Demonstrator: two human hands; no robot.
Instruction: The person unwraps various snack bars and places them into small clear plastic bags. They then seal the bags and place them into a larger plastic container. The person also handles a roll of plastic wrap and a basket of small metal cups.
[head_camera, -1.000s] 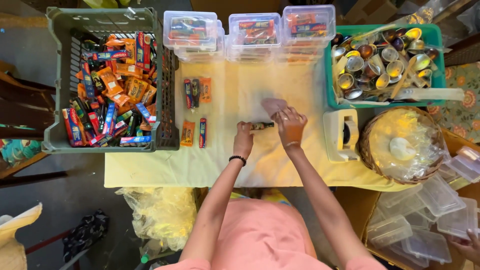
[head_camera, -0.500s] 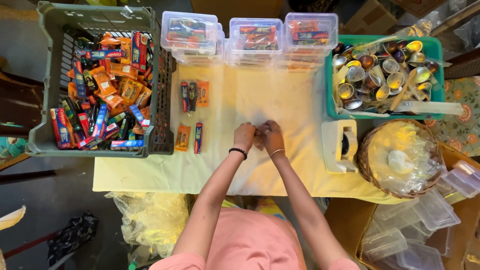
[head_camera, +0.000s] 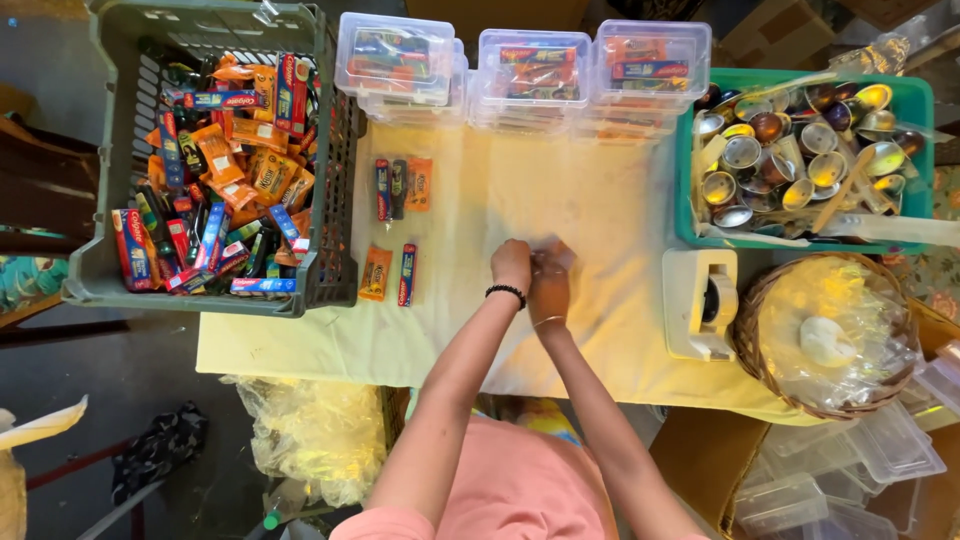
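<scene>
Left hand (head_camera: 511, 264) and right hand (head_camera: 549, 283) touch at counter (head_camera: 600, 220) centre, clenched together; contents hidden. Tape dispenser (head_camera: 701, 303) at three o'clock.

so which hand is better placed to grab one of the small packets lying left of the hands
Left. The left hand, the one with the black wristband, sits closer to the packets on the cloth; the right hand lies on its far side and would have to cross over.

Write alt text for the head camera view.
Seen from above, a person's left hand and right hand meet, closed together, at the middle of a cloth-covered table. A grey crate of small packets stands left, stacked clear lidded boxes along the far edge, a green bin of cups right.
</scene>
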